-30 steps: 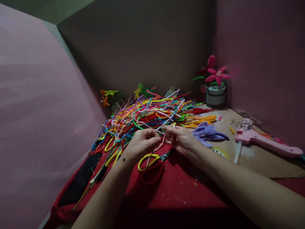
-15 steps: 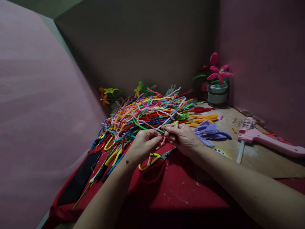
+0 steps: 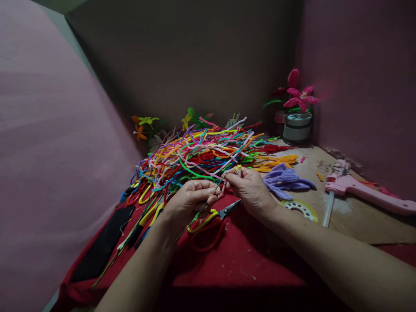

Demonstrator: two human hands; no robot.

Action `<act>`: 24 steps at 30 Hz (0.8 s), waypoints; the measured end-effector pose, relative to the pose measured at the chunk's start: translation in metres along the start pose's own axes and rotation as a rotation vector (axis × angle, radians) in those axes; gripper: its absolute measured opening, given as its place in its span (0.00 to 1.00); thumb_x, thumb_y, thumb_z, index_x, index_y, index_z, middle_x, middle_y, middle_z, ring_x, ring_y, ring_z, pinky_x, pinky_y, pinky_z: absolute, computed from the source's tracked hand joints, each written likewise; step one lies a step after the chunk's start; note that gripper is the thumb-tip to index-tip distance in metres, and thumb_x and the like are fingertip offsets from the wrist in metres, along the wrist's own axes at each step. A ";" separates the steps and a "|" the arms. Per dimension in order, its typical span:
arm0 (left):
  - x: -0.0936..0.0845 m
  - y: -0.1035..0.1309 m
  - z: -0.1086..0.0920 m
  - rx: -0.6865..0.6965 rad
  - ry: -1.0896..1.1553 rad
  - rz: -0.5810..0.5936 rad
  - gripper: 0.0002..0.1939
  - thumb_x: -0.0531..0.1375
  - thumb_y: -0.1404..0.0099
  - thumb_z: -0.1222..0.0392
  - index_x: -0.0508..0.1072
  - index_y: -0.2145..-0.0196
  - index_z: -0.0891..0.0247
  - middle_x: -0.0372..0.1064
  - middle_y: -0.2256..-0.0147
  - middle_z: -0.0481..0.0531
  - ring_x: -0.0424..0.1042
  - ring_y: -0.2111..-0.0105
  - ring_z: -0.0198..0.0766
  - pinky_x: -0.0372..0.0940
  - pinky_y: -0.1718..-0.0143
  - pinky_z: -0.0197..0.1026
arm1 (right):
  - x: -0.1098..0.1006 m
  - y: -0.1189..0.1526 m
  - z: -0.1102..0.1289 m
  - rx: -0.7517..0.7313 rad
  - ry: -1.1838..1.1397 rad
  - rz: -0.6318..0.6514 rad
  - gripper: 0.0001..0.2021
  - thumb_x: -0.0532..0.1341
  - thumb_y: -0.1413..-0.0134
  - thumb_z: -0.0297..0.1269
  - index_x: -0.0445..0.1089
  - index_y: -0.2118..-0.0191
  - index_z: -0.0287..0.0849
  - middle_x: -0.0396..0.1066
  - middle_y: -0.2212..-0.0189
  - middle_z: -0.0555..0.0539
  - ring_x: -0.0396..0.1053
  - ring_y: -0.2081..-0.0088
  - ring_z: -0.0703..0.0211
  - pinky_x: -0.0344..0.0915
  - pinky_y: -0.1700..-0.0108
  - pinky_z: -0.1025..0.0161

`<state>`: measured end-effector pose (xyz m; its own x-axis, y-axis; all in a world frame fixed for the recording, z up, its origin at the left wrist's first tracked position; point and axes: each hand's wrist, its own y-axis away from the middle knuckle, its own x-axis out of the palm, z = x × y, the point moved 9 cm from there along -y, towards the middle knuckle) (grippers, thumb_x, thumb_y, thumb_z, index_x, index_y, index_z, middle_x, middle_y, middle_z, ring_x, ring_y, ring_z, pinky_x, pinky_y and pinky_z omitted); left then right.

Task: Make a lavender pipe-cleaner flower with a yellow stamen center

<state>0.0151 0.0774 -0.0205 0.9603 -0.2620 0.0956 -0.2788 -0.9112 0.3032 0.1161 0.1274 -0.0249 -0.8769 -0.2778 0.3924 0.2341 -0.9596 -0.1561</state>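
Note:
My left hand (image 3: 196,197) is closed, pinching a thin green stem (image 3: 202,208) that slants down to the left beneath the palm. Close on its right, my right hand (image 3: 248,184) is closed round a small bunch of yellow-tipped stamens (image 3: 238,170), whose heads stick up above the fingers. The stem's upper end reaches toward the right fingertips; how the two join is too small to tell. Scissors (image 3: 212,220) with yellow and red handles lie just below the hands on the red cloth (image 3: 247,260). Behind the hands rises a heap of colourful pipe cleaners (image 3: 201,147).
A pink glue gun (image 3: 367,190), a tape roll (image 3: 300,209) and purple fuzzy petals (image 3: 287,180) lie on the board at right. A black phone (image 3: 104,242) and pliers (image 3: 151,215) lie left. A pink flower (image 3: 301,99) stands in a grey pot (image 3: 297,128).
My left hand has turned and dropped slightly, and the green stem now slants down-left from it. The stamens stay in my right hand. The view has shifted a little, showing more of the tape roll.

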 end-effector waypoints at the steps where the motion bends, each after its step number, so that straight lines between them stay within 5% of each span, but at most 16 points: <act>1: -0.001 0.002 0.002 -0.020 0.007 -0.001 0.07 0.60 0.45 0.61 0.70 0.71 0.68 0.56 0.81 0.44 0.47 0.87 0.21 0.45 0.87 0.26 | -0.002 0.001 0.001 -0.031 0.050 -0.019 0.07 0.59 0.56 0.36 0.64 0.78 0.40 0.63 0.84 0.53 0.57 0.82 0.69 0.52 0.78 0.69; 7: 0.003 0.013 0.007 -0.002 0.195 0.095 0.06 0.57 0.42 0.62 0.69 0.70 0.69 0.51 0.82 0.42 0.39 0.88 0.19 0.44 0.89 0.25 | 0.002 0.008 0.010 -0.112 0.266 -0.043 0.10 0.57 0.52 0.38 0.63 0.79 0.40 0.62 0.84 0.54 0.54 0.81 0.69 0.51 0.77 0.68; 17: 0.009 0.028 0.026 0.035 0.443 0.089 0.04 0.57 0.43 0.66 0.69 0.69 0.70 0.43 0.82 0.39 0.36 0.88 0.19 0.42 0.90 0.24 | 0.010 0.013 0.019 -0.144 0.301 -0.036 0.11 0.55 0.52 0.37 0.59 0.81 0.41 0.57 0.85 0.55 0.53 0.80 0.68 0.52 0.75 0.67; 24: 0.011 0.050 0.029 0.089 0.529 -0.046 0.05 0.56 0.42 0.65 0.70 0.70 0.70 0.37 0.86 0.36 0.34 0.89 0.21 0.40 0.90 0.25 | 0.022 0.023 0.028 -0.301 0.370 0.031 0.11 0.54 0.52 0.34 0.54 0.82 0.42 0.51 0.83 0.56 0.49 0.79 0.68 0.49 0.75 0.68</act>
<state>0.0121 0.0193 -0.0317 0.8299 -0.0466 0.5559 -0.2130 -0.9475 0.2385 0.1138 0.0980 0.0056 -0.9749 -0.2186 0.0424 0.1782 -0.8802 -0.4400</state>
